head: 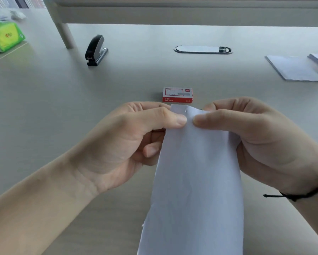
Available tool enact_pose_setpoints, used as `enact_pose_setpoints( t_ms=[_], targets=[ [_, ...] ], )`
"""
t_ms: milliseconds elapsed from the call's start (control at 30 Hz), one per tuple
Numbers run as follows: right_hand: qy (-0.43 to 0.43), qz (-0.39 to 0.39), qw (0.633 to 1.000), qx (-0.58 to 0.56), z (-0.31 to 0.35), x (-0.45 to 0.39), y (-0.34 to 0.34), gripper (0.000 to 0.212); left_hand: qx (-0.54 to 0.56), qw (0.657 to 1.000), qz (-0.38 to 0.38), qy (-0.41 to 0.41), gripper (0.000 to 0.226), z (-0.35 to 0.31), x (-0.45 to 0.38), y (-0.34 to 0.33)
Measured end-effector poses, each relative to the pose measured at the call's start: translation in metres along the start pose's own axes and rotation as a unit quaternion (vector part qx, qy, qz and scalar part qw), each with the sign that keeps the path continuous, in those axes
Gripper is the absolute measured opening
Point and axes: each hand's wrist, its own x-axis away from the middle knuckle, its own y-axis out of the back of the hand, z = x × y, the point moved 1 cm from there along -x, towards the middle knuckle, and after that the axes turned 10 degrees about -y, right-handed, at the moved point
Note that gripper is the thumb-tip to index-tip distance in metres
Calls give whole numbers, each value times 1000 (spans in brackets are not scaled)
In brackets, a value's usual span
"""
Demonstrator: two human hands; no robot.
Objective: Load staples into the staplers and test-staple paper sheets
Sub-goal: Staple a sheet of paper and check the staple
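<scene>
A folded white paper sheet [195, 181] hangs upright in front of me, held at its top edge by both hands. My left hand [128, 140] pinches the top left corner with thumb and fingers. My right hand [255, 133] pinches the top right. A small staple [186, 110] shows near the top edge between the two thumbs. A red and white staple box [177, 94] lies closed on the table just beyond the paper. A black stapler [96, 50] with a metal base stands apart at the far left of the table.
Two stacks of white paper [294, 69] lie at the far right. A green tissue pack [5, 36] sits at the far left. An oval cable grommet [203, 49] is set in the table [44, 100], and a raised shelf leg [65, 34] stands behind the stapler.
</scene>
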Motion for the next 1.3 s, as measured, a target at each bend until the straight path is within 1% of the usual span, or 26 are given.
enact_pose_setpoints(
  t_ms=[167,333,633,700,800,933,967,1033,1133,1200,1267,1300],
  targets=[
    [10,10,1000,-9,1,1,-1,15,6,1000,-1,9,31,-1,0,-2],
    [20,1,1000,-2,0,1,0,15,0,1000,-12,-1,18,1,0,0],
    [13,6,1000,16,-2,-2,4,14,-20,999,-15,-34,14,2,0,3],
    [14,9,1000,19,-2,-3,5,14,-21,999,-12,-33,7,2,-1,3],
    [20,12,999,28,-1,-6,10,11,-21,999,-14,-27,14,3,-3,6],
    [30,45,997,59,2,-8,19,14,-32,998,-34,-41,10,3,-8,11],
    [32,42,996,71,3,-9,21,15,-37,997,-42,-46,10,3,-10,12],
    [40,6,994,100,3,-12,29,14,-55,995,-49,-61,11,4,-13,15],
    [55,-77,987,131,2,-14,38,3,-96,987,-74,-101,9,8,-15,16],
    [73,-133,979,136,2,-7,42,11,-126,977,-98,-145,8,9,-14,11],
    [96,-185,970,127,4,10,43,21,-172,956,-129,-200,7,7,-11,2],
    [113,-203,966,117,4,22,43,19,-203,941,-141,-230,7,4,-8,-4]
  ],
)
